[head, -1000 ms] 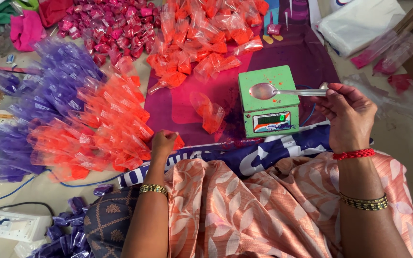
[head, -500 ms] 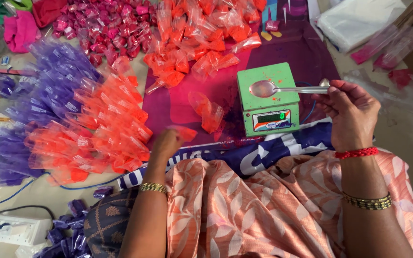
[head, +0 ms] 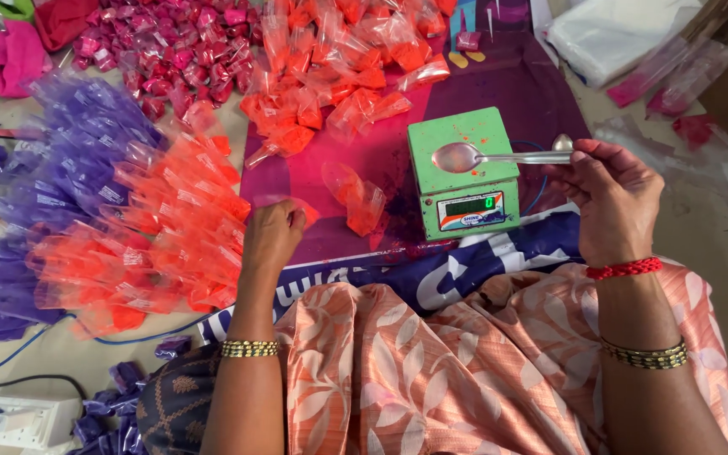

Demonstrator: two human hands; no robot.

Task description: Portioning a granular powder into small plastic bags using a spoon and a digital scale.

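Spoon point(head: 499, 157) first: I see it held level in my right hand point(head: 608, 198), whose fingers pinch the handle end, so the bowl hovers over the top of the green scale point(head: 463, 173); I cannot tell whether the bowl touches the platform. The bowl looks empty and shiny. Nearest to me lies my lap in peach patterned cloth point(head: 431, 371), with a gold bangle point(head: 248, 348) on the left wrist and a red thread point(head: 623, 269) and another bangle on the right. My left hand point(head: 271, 234) is out in front of the lap, curled shut on an orange pouch point(head: 297, 205), only a corner of which shows past the knuckles. Just left of that hand is a fan of empty orange bags point(head: 153, 244), and beyond those a spread of purple bags point(head: 69, 160). Between my two hands, on the magenta mat point(head: 499, 84), a filled orange packet point(head: 357, 195) lies just left of the scale. The scale's small display faces me, and orange powder smudges its top. Farther off sits a heap of filled orange packets point(head: 339, 67), with a heap of pink packets point(head: 170, 46) to its left. At the far right are clear plastic bags point(head: 676, 76) and a white bundle point(head: 617, 29). A white power strip point(head: 10, 419) lies by my left knee.
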